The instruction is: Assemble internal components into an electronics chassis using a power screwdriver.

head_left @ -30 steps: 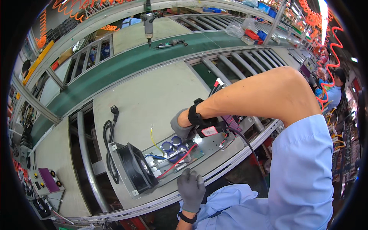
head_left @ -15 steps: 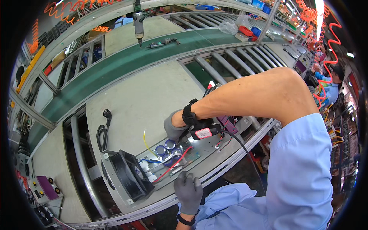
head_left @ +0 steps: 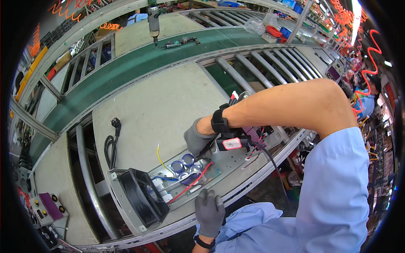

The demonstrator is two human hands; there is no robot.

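A metal chassis with a circuit board lies at the bench's near edge. On it are blue capacitors, a red wire, a yellow wire and, at its left end, a black fan. My right hand, in a grey glove, reaches down over the board beside the capacitors; its fingers are hidden. A black module with a labelled tag sits by that wrist. My left hand, also gloved, is at the chassis's near edge, its fingers curled; what is inside them is hidden.
A power cord lies coiled left of the chassis. Behind the bench runs a green conveyor belt, with a hanging power screwdriver above it and another tool on it. Metal rollers stand right; a control box stands left.
My right hand and forearm have shifted slightly to the right over the board. My left hand stays nearly where it was, its fingers still curled.
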